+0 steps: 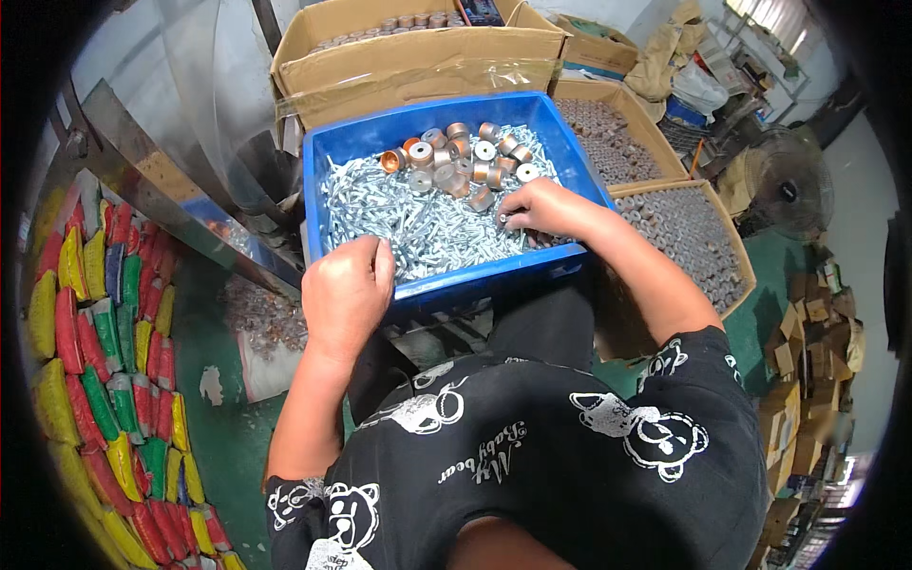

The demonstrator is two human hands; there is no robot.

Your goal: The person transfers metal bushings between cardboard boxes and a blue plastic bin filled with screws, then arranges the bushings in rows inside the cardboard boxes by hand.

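A blue plastic bin in front of me holds a heap of small silvery screws. On top, toward its far side, lies a pile of short cylindrical spools, copper-coloured and greyish. My left hand is closed above the bin's near left corner, its fingertips turned away from view. Inside the right part of the bin, my right hand has its fingers pinched together just over the screws. Something tiny and metallic shows at those fingertips, too small to name.
An open cardboard box with rows of spools stands behind the bin. More boxes of spools stand at the right. Stacked coloured bags line the left, beside a metal chute. A fan stands far right.
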